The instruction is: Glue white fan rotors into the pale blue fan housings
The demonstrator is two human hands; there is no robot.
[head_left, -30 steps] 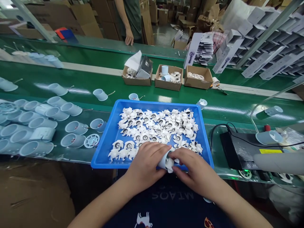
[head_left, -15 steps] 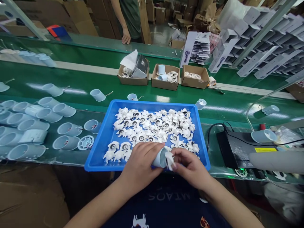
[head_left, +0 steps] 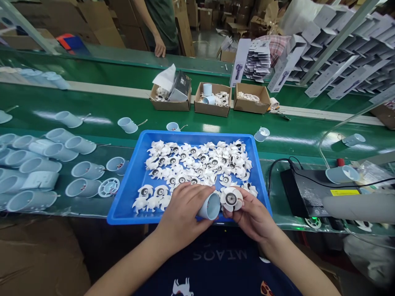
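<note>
My left hand (head_left: 188,207) is wrapped round a light-blue cylindrical housing (head_left: 212,205), whose open end faces right. Just beside that opening, my right hand (head_left: 251,209) pinches a white fan impeller (head_left: 231,198) by its edge. The impeller's dark round hub faces me, and it sits outside the housing. Both hands are over the front edge of a blue tray (head_left: 123,197), in which many more white impellers (head_left: 185,164) lie in loose rows.
Light-blue housings (head_left: 40,163) crowd the bench at left, and a few stand along the green belt (head_left: 101,117). Small cardboard boxes (head_left: 212,107) of parts sit behind the tray. At right are a black device (head_left: 305,197) with a cable and a grey tube (head_left: 358,204). Across the belt, a person's hand (head_left: 159,47) rests on a ledge.
My right hand has drawn the impeller slightly right and turned it, so its hub now faces me instead of its side. The left hand keeps the housing in nearly the same place.
</note>
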